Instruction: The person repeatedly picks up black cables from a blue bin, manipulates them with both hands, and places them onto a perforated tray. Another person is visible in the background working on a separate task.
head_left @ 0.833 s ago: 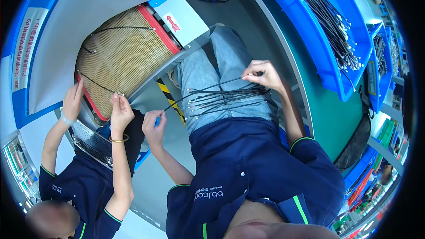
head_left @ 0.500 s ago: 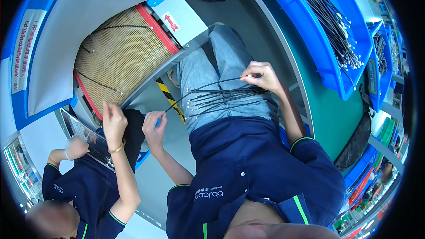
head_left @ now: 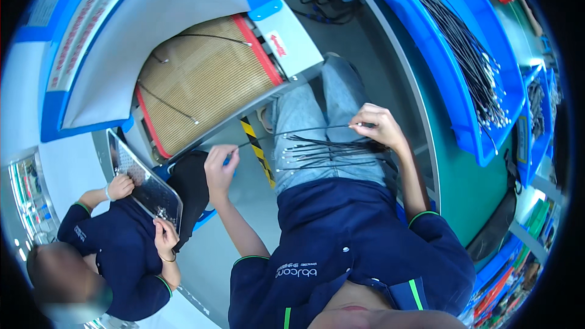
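Observation:
A thin black cable [head_left: 298, 132] stretches nearly straight above my thighs. My left hand [head_left: 220, 169] pinches its left end, and my right hand [head_left: 376, 127] pinches the other end, where a small light tip shows at the fingertips. Below it, several more black cables [head_left: 329, 152] lie side by side across my lap, with pale connector ends toward the left. Their right ends pass below my right hand and are partly hidden.
At the upper left, a mesh conveyor belt [head_left: 213, 73] with red edges carries a few black cables. A co-worker at left holds a metal tray [head_left: 143, 186] with small parts. Blue bins [head_left: 466, 119] of cables stand on the green table [head_left: 454, 189] at right.
The cable between my hands is now straighter, where it curved before. The co-worker's hand has dropped from beside the belt to the metal tray. The whole view has shifted.

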`<state>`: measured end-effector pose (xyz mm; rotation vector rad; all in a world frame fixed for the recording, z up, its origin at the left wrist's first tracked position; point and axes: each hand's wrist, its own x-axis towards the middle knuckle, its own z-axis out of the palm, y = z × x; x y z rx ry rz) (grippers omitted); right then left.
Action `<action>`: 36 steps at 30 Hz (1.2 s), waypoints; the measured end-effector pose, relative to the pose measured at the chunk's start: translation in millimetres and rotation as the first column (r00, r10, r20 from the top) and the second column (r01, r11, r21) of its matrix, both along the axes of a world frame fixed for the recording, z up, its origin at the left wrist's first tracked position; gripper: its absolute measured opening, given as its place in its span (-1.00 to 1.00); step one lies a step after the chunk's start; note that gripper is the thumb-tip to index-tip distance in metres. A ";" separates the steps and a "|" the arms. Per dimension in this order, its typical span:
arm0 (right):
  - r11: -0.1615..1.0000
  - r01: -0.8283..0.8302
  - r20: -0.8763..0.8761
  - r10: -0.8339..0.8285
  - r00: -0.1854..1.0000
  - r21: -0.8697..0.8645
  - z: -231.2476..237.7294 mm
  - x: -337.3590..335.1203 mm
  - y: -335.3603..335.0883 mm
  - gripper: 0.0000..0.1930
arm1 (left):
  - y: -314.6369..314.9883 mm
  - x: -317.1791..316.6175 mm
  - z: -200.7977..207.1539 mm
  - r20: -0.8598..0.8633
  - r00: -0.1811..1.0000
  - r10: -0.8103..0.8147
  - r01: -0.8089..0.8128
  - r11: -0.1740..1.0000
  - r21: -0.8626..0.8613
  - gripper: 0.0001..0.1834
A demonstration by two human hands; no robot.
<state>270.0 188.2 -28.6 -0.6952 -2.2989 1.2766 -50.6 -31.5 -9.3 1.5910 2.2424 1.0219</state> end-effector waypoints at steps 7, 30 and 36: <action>0.929 0.058 -0.075 -0.033 0.997 0.366 0.4 -73.4 6.6 -0.88 | 53.3 -92.8 6.7 -0.123 0.991 0.053 -0.055 0.998 -0.012 -0.90; 0.865 0.243 -0.168 -0.187 0.968 0.439 -26.2 -193.7 16.2 -0.81 | 127.0 -235.6 -34.2 -0.132 0.991 0.026 -0.045 0.989 -0.141 -0.74; 0.942 0.207 -0.133 -0.177 0.975 0.263 -14.7 -134.2 5.9 -0.84 | 120.4 -185.6 -0.1 -0.195 0.969 0.152 -0.146 0.988 0.042 -0.65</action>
